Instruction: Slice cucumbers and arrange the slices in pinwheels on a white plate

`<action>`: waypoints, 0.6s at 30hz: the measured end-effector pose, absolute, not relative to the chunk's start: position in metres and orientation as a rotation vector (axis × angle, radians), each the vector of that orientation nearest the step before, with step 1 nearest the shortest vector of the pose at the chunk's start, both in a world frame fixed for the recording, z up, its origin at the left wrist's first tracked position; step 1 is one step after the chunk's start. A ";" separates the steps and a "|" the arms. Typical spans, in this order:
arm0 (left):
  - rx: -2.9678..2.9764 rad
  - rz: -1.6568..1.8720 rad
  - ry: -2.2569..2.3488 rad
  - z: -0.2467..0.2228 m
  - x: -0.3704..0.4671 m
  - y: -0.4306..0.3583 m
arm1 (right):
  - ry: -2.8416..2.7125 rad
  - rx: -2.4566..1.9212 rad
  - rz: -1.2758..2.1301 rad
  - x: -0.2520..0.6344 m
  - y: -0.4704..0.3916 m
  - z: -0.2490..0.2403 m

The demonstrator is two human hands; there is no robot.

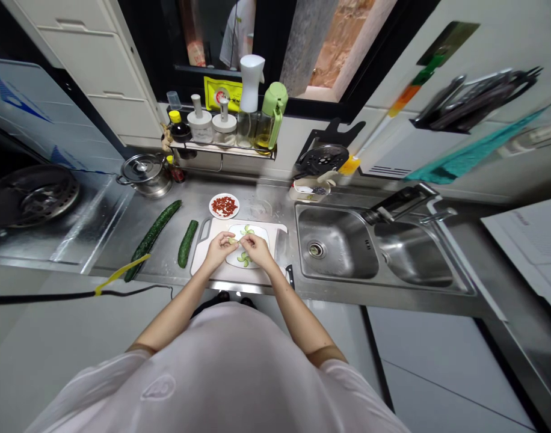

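My left hand point(220, 248) is closed on a small pale green cucumber piece point(233, 241) above a white plate point(260, 233). Beside it, my right hand point(254, 248) has its fingers pinched together close to the same piece; what they hold is too small to tell. Green cucumber slices point(247, 230) lie fanned at the plate's far side, and more slices point(244, 259) form a curved cluster at its near side. Under the plate is a light cutting board point(202, 255). A knife point(290, 275) with a black handle lies at the board's right edge.
Left of the board lie a cut cucumber point(187, 243) and a long cucumber point(153, 239). A plate of red pieces point(224, 206) stands behind it. A lidded pot point(146, 175) is at the back left, a double sink point(338, 243) to the right.
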State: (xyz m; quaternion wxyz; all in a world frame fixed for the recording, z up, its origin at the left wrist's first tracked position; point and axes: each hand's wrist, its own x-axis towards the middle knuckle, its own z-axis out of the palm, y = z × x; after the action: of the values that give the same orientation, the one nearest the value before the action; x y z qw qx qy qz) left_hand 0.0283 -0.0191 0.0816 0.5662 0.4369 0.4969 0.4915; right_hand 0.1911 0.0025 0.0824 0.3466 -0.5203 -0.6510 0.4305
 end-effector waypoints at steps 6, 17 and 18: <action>1.087 1.179 1.272 0.081 0.022 -0.008 | -1.738 -1.330 1.100 0.193 0.022 0.073; 1.135 1.157 1.430 0.035 0.006 0.019 | -1.871 -1.524 1.033 0.175 0.044 0.048; 1.130 1.149 1.445 0.031 0.006 0.021 | -1.874 -1.541 1.034 0.173 0.045 0.044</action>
State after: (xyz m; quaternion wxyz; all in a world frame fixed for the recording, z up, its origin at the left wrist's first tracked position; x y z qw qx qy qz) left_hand 0.0057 0.0209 0.0306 0.4694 0.4608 0.5896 0.4687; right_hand 0.1730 0.0452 0.0443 0.2493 -0.5657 -0.6882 0.3798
